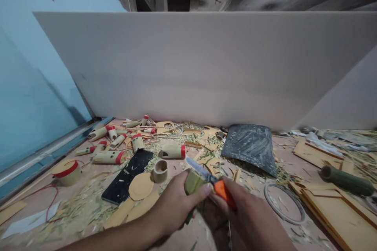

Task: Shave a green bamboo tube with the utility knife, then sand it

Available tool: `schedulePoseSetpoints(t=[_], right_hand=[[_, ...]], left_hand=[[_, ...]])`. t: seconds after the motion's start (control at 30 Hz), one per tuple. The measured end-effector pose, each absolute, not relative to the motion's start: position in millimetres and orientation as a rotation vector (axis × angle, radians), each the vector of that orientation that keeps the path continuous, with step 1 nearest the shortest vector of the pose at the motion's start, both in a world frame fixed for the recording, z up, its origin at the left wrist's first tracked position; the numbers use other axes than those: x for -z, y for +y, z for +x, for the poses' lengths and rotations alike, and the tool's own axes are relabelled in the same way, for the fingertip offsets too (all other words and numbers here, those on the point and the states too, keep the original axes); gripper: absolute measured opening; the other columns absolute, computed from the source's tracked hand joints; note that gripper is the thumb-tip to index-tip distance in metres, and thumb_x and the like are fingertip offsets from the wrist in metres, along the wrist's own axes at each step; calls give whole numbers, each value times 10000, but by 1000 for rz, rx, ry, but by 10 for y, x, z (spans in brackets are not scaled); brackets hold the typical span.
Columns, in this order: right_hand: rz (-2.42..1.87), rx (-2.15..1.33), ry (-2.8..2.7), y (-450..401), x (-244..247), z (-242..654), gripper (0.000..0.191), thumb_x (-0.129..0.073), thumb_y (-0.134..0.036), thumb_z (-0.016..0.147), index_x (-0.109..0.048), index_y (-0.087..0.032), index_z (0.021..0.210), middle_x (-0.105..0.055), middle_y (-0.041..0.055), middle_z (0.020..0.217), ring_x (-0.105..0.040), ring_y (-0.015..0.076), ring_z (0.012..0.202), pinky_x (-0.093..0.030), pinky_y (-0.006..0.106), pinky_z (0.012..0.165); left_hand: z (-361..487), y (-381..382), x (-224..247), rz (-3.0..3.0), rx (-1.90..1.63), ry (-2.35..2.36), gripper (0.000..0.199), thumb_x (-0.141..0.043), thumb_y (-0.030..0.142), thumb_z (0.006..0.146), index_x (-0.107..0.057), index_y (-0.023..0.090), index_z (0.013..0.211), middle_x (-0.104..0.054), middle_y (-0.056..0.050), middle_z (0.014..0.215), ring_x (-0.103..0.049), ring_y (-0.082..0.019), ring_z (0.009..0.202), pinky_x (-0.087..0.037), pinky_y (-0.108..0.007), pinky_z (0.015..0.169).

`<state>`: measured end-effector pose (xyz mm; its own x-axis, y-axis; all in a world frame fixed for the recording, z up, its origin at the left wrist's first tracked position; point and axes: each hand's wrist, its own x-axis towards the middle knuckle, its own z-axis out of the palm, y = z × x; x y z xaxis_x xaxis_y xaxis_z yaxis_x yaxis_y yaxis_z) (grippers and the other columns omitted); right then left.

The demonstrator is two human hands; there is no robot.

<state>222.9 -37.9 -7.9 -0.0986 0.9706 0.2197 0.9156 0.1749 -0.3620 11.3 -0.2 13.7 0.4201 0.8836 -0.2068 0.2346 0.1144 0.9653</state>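
My left hand (179, 200) is closed round a short green piece of bamboo (193, 182) near the table's front edge. In my right hand (244, 208) is the orange handle (224, 194) of a knife, whose blade (198, 168) points up and to the left, just above the bamboo. My left thumb reaches across to the base of the blade, close to the handle. Beyond my hands lie a pale bamboo tube with a red band (173, 151) and a short bamboo ring (160, 171). The lower part of the held bamboo is hidden by my fingers.
Several red-banded bamboo pieces (108, 157) lie at the left, beside a black phone-like slab (129, 174). Dark sandpaper (250, 147) lies beyond my right hand. Right of it are a wire coil (285, 204), wooden frames (338, 211) and a green bamboo tube (347, 180). A white panel (200, 66) stands behind.
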Motion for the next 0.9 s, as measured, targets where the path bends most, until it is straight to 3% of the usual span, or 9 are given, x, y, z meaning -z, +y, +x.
schedulePoseSetpoints(t=[0.17,0.33,0.43,0.6,0.9], right_hand=[[-1965,-193,-1929,-241,-112,2372,356,-466,-572,1039,-625,-255,1001,-791,126,856,-770,369,772,-461,356,610],[-1697,-556,-1883,-276,-184,2265,392,-453,-608,1033,-561,-266,875,-719,49,798,-658,248,710,-470,323,661],[-1620,-629,-1838,-310,-173,2208,372,-504,-605,1000,-563,-253,894,-697,34,799,-617,229,708,-458,305,636],[-1492,-592,-1887,-350,-181,2209,411,-415,-568,1067,-557,-247,854,-658,6,749,-594,198,670,-447,283,611],[-1344,-372,-2122,-341,-247,2353,276,-560,-456,1040,-695,-216,1063,-762,56,868,-703,224,721,-506,303,648]], left_hand=[[121,-3,-143,1376,-637,1045,572,-711,665,895,-620,192,1205,-595,26,756,-522,-125,584,-429,-229,524],[81,12,-175,1428,-631,1024,585,-747,615,902,-595,209,1295,-706,-42,982,-611,-153,797,-479,-245,705],[56,16,-166,1397,-536,1001,677,-794,635,852,-552,227,1336,-692,-18,955,-578,-135,721,-441,-237,634],[63,43,-227,1240,-552,732,833,-962,607,651,-579,206,1273,-713,-60,1130,-653,-212,1009,-497,-290,840],[39,135,-319,1177,-648,807,639,-984,457,655,-676,214,1159,-756,-45,1048,-681,-233,994,-502,-372,927]])
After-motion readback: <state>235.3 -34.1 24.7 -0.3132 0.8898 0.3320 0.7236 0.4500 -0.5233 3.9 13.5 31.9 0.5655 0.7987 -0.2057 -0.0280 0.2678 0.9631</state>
